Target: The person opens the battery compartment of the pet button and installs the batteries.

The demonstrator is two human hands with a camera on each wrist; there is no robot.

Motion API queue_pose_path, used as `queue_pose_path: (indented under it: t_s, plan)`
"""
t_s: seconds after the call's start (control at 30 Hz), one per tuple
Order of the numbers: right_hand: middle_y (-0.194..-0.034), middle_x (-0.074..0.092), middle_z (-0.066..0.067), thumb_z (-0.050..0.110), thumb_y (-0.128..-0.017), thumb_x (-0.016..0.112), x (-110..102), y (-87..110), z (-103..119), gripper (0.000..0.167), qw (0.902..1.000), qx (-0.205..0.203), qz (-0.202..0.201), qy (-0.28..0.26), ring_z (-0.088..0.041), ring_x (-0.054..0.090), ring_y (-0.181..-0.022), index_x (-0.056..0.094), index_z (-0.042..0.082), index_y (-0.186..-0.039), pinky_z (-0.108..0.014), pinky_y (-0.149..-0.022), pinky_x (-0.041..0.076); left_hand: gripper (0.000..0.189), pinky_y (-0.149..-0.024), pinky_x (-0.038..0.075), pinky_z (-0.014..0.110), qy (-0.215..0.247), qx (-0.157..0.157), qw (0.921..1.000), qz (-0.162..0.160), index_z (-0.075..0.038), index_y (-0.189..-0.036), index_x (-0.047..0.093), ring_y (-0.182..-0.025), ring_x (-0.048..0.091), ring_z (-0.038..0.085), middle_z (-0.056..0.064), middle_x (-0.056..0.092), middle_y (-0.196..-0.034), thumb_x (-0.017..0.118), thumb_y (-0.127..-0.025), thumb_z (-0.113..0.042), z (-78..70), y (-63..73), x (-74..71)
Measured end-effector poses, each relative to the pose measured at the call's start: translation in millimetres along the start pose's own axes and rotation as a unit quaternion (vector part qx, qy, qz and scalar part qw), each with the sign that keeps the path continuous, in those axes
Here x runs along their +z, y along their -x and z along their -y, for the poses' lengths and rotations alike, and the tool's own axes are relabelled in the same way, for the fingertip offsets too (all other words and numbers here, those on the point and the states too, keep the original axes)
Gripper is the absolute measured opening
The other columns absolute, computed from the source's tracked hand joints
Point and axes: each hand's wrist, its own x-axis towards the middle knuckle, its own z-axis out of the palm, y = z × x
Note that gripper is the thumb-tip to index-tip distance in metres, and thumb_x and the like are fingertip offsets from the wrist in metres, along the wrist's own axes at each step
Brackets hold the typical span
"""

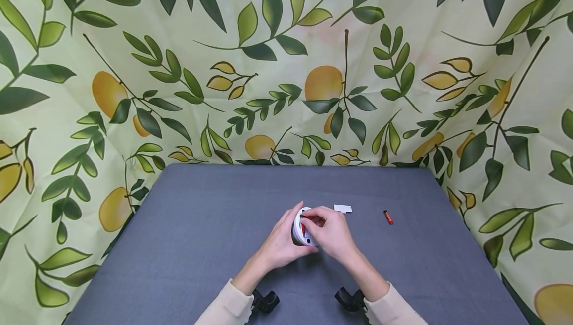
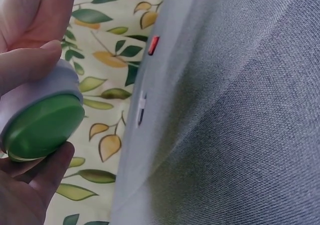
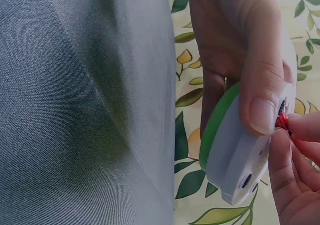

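While the left hand grips its rim, one round white-and-green device is held above the table; presumably light, stiff plastic, somewhat slippery, best held around the edge. Right hand pinches one red battery at the device's white face; likely rigid.

Round white device, green face, held tilted on edge, red battery pinched at its back

The left sleeve and right sleeve were plain cream, ending in thick, straight edges. A chunky black mount jutted out beside the left one, a similar black mount beside the right.
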Motion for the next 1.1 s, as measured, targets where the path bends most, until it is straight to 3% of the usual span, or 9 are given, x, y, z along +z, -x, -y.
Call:
queue_pose_path:
  t_s: [0.17, 0.5, 0.7, 0.93, 1.1]
  plan:
    - [-0.085, 0.072, 0.004, -0.001, -0.081, 0.082, 0.9, 1.2, -0.2, 0.015, 0.9994, -0.031, -0.010, 0.016, -0.006, 0.060, -0.069, 0.079, 0.007, -0.093, -0.024, -0.062, 0.053, 0.102, -0.098, 0.050, 0.040, 0.000, 0.000, 1.0000, 0.000, -0.009, -0.158, 0.032, -0.116, 0.055, 0.020, 0.007, 0.053, -0.139, 0.089, -0.076, -0.032, 0.2, 0.2, 0.7]
    - [-0.089, 0.071, -0.007, -0.006, -0.083, 0.077, -1.0, 3.1, -6.1, 0.017, 0.9894, -0.140, 0.000, 0.039, -0.010, 0.063, -0.072, 0.079, -0.001, -0.099, -0.024, -0.064, 0.055, 0.107, -0.101, 0.049, 0.044, 0.001, 0.017, 0.9998, -0.011, -0.005, -0.159, 0.029, -0.122, 0.057, 0.025, 0.015, 0.050, -0.146, 0.090, -0.076, -0.033, -0.9, -0.9, 1.4]
    - [-0.088, 0.069, -0.001, -0.005, -0.081, 0.080, -1.9, 4.2, -7.3, 0.019, 0.9888, -0.142, 0.008, 0.044, -0.008, 0.061, -0.072, 0.079, -0.001, -0.100, -0.023, -0.063, 0.054, 0.107, -0.102, 0.048, 0.044, 0.009, 0.004, 1.0000, -0.002, -0.007, -0.160, 0.029, -0.123, 0.056, 0.024, 0.014, 0.048, -0.148, 0.090, -0.076, -0.033, -0.3, -1.3, 1.8]
    - [-0.088, 0.071, -0.003, -0.005, -0.085, 0.075, 1.4, 5.8, -12.0, 0.014, 0.9875, -0.156, 0.000, 0.026, -0.009, 0.062, -0.073, 0.080, 0.000, -0.097, -0.022, -0.062, 0.053, 0.110, -0.106, 0.044, 0.047, 0.003, 0.029, 0.9995, -0.015, -0.004, -0.159, 0.029, -0.130, 0.053, 0.028, 0.019, 0.047, -0.150, 0.092, -0.074, -0.031, 3.0, -3.2, 1.4]
    - [-0.090, 0.070, -0.002, -0.007, -0.083, 0.076, 5.2, 7.1, -12.3, 0.018, 0.9867, -0.161, -0.007, 0.019, -0.008, 0.061, -0.073, 0.079, -0.002, -0.100, -0.021, -0.061, 0.051, 0.108, -0.107, 0.044, 0.048, 0.006, 0.025, 0.9995, -0.019, -0.005, -0.160, 0.028, -0.130, 0.052, 0.028, 0.018, 0.047, -0.150, 0.091, -0.074, -0.028, 2.0, -3.3, -1.2]
